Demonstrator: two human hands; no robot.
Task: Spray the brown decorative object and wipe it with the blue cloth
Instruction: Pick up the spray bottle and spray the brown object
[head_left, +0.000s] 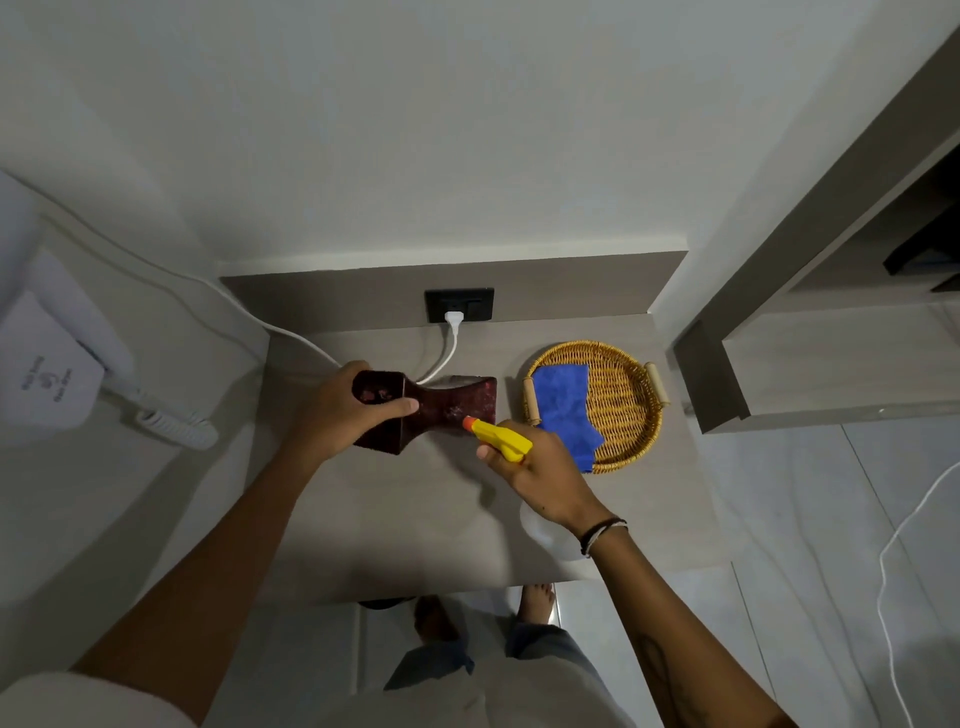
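Gripping the brown ornament (431, 408) in my left hand (345, 410), my right hand (540, 470) squeezing the spray bottle (501, 441) beside it, I risk misting the socket (459, 305) beyond; cloth (566, 410) waits right of my knuckles.

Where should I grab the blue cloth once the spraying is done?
Pinch the blue cloth at its near corner, which drapes over the wicker basket's rim. Come from the front right: that corner hangs free, and the right hand is close by.

Left hand (349, 410) grips brown object (447, 410) — right hand (545, 473) aims spray bottle (501, 440).
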